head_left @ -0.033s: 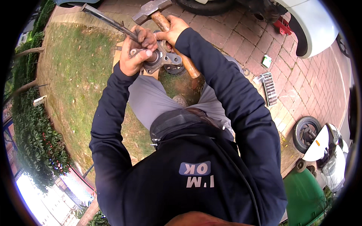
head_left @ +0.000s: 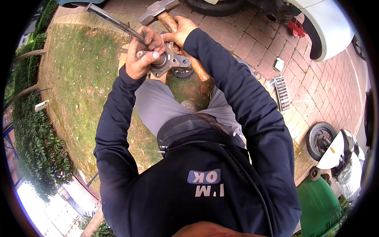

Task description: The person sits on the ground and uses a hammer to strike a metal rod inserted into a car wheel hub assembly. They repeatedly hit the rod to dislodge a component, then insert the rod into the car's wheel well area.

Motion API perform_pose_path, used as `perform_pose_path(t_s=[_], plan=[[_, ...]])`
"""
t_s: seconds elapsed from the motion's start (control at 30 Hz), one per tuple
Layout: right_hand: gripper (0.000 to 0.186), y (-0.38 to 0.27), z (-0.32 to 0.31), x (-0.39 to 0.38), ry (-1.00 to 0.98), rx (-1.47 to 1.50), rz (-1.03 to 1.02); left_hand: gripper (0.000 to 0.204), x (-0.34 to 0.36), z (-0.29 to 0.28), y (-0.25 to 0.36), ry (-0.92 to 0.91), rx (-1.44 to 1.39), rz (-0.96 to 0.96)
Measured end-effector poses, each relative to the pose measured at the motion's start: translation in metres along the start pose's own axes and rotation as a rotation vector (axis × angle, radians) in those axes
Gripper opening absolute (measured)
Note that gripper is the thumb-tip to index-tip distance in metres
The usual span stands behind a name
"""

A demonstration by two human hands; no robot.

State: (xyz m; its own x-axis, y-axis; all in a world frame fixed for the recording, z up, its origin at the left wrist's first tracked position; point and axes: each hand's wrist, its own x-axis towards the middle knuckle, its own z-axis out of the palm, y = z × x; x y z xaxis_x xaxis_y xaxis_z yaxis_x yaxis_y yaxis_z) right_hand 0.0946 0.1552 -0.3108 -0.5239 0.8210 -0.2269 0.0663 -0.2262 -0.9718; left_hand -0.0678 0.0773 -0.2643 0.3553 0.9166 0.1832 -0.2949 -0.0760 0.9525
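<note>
My left hand point(head_left: 143, 55) is closed around a long dark metal bar point(head_left: 114, 21) that slants up to the left, its lower end hidden in my fist. Just right of that fist, over my knees, sits a grey metal wheel-hub part point(head_left: 173, 62). My right hand point(head_left: 179, 33) grips a wooden-handled hammer point(head_left: 197, 69) close under its steel head point(head_left: 158, 11). The handle runs down to the right past the hub. Both hands are close together above the hub.
Grass point(head_left: 75, 87) lies on the left, with a hedge point(head_left: 35, 150) beyond it. Brick paving point(head_left: 316, 91) on the right holds a socket rail point(head_left: 282, 93). A white car point(head_left: 327, 27), a red stand point(head_left: 296, 27), a small wheel point(head_left: 320, 138), a white scooter point(head_left: 339, 156) and a green bin point(head_left: 319, 205) stand around.
</note>
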Motion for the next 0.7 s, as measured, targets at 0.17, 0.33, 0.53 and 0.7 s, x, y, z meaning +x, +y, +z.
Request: perform_pose_path(t_s=[0.17, 0.33, 0.53, 0.7], plan=[[0.056, -0.001, -0.003, 0.004, -0.014, -0.017, 0.002, 0.035, 0.004, 0.003, -0.003, 0.028, -0.007, 0.004], [0.056, 0.001, -0.006, 0.008, -0.004, -0.079, 0.016, 0.034, 0.007, 0.001, -0.006, 0.020, -0.015, 0.020], [0.063, -0.017, -0.024, 0.014, 0.159, -0.359, -0.010, 0.032, 0.003, 0.006, -0.013, 0.277, 0.112, 0.045], [0.067, -0.167, -0.062, -0.060, 0.233, -0.410, -0.536, 0.032, 0.000, 0.017, -0.019, 0.393, 0.118, 0.150]])
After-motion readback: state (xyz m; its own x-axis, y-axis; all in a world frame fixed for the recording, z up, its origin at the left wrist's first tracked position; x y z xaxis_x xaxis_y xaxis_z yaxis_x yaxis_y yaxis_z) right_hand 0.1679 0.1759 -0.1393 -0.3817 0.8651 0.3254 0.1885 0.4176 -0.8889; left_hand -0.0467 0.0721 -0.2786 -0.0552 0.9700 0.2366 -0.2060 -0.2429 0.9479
